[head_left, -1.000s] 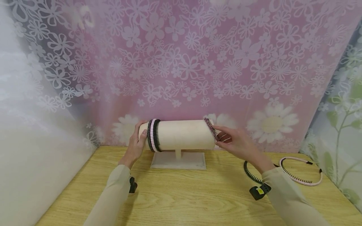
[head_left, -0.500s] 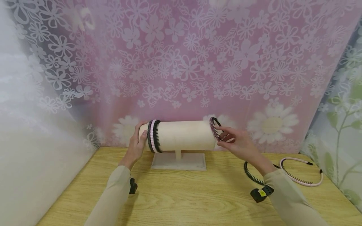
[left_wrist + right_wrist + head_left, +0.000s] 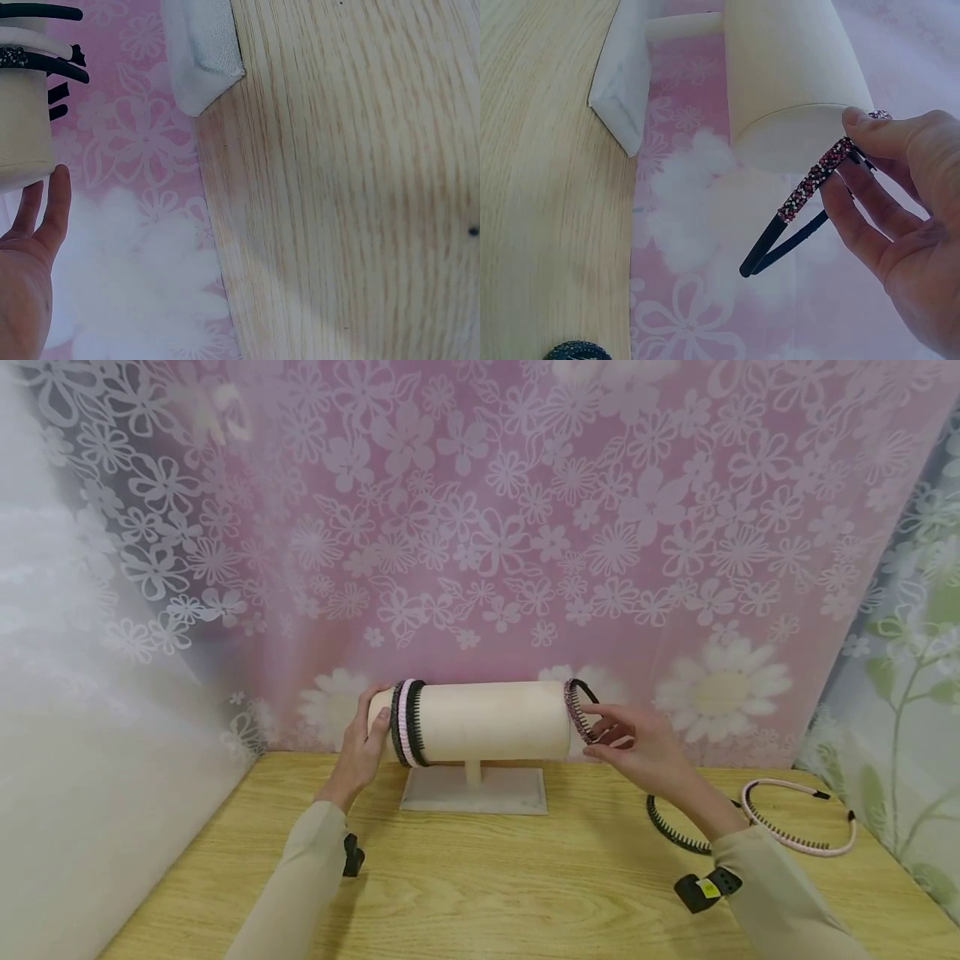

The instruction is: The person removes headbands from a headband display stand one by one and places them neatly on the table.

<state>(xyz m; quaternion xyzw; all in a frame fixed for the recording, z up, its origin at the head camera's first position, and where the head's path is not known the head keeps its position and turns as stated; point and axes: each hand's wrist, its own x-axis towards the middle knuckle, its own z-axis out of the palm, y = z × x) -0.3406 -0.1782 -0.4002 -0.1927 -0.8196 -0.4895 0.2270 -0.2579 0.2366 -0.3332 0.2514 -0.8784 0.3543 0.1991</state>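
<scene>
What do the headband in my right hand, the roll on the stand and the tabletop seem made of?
Headband: likely plastic, from its smooth dark ends, with glittery pink and white beading.
Roll: matte cream, perhaps fabric-covered, given the thin line edging its end.
Tabletop: low-sheen wood or laminate, by its grain.

The speckled headband (image 3: 811, 182) is pink, black and white — the cylinder (image 3: 495, 721) plain cream.
</scene>
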